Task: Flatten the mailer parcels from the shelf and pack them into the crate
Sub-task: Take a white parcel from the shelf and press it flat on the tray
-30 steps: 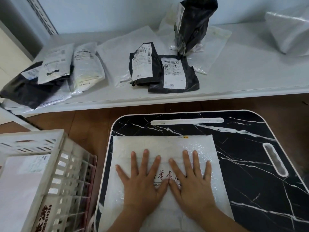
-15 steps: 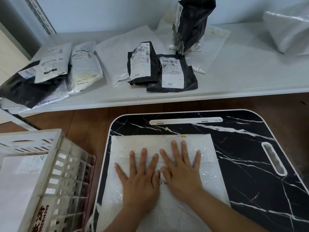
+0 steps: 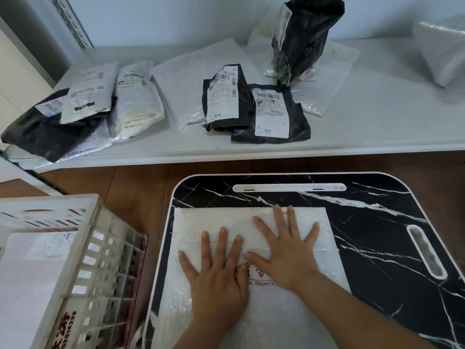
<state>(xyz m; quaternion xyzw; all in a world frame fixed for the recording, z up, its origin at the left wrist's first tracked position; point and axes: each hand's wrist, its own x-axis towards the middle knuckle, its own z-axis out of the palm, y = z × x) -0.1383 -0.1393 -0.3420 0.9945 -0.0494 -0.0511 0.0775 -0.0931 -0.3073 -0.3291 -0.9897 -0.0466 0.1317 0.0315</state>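
Observation:
A white bubble mailer (image 3: 201, 222) with red bookstore lettering lies flat on the black marble-pattern lap table (image 3: 377, 222). My left hand (image 3: 216, 278) presses on its middle with fingers spread. My right hand (image 3: 286, 248) lies flat beside it, further up, its fingertips near the mailer's far edge. The white slatted crate (image 3: 83, 260) stands at the left and holds a white mailer with a label (image 3: 30, 273). On the white shelf (image 3: 377, 117) behind lie several mailers, black and white, among them two black labelled ones (image 3: 271, 114) in the middle.
A tall black bag (image 3: 304, 39) stands upright at the shelf's back. A grey-white parcel (image 3: 442, 49) sits at the far right of the shelf. Brown wooden floor (image 3: 141, 187) shows between shelf, crate and lap table.
My right hand has slid up the mailer towards its far edge, ahead of the left. My left hand has stayed near the middle, still pressing flat.

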